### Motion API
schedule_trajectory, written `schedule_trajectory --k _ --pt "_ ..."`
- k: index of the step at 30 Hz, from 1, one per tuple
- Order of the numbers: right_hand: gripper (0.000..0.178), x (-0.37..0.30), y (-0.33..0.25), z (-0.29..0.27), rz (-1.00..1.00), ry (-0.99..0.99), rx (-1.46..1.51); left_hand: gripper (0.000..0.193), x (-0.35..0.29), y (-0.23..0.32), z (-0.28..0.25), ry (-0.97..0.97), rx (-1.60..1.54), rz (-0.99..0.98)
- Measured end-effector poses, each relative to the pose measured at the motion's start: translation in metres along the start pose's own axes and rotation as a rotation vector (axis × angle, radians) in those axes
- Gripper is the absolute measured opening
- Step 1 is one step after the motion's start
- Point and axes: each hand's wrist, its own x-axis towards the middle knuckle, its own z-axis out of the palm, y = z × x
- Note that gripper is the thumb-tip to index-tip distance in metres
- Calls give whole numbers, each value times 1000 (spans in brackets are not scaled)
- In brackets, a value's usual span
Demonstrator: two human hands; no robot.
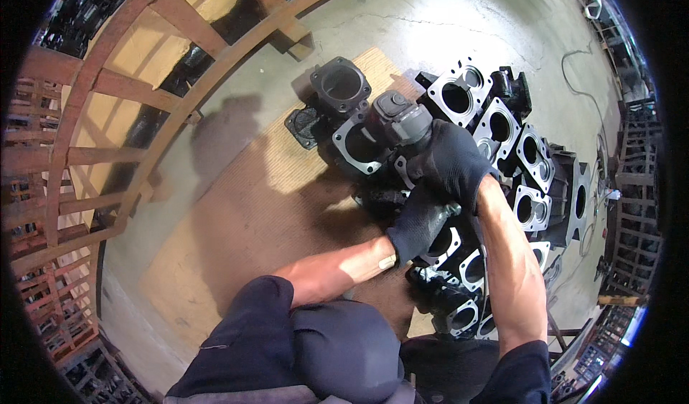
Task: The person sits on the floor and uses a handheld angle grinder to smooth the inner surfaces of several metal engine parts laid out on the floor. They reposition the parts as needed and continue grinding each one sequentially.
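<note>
Both my hands wear dark gloves and close round a grey power tool (402, 120) that looks like an angle grinder. My right hand (456, 160) wraps its body just behind the head. Below it, my left hand (423, 221) grips farther back, its fingers partly hidden. The tool's head is over a dark cast housing (356, 161) with a bare metal flange. Whether the tool touches the flange is hidden. Just beyond stands another dark flanged housing (341, 84), its round opening facing up.
Several castings with shiny machined flanges, such as one flange (459, 95), crowd the right side. Under the work lies a wooden board (237, 210). A brown metal rack frame (172, 102) curves along the left. A cable (574, 73) trails over the concrete floor (373, 23).
</note>
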Motion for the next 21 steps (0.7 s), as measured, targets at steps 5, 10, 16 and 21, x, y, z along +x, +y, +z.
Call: schedule_trajectory --k 5,10,16,21 --pt "48 -17 -11 26 -99 -48 48 43 -40 -14 9 -45 -327 -159" --pt "50 -39 -19 35 -67 -111 70 30 -60 -1 10 -65 -310 -244" --pt "52 -53 10 40 9 -62 -6 25 -62 10 21 -159 -270 -175" --pt "47 -32 -15 32 -67 -96 97 29 -52 8 4 -24 -319 -303"
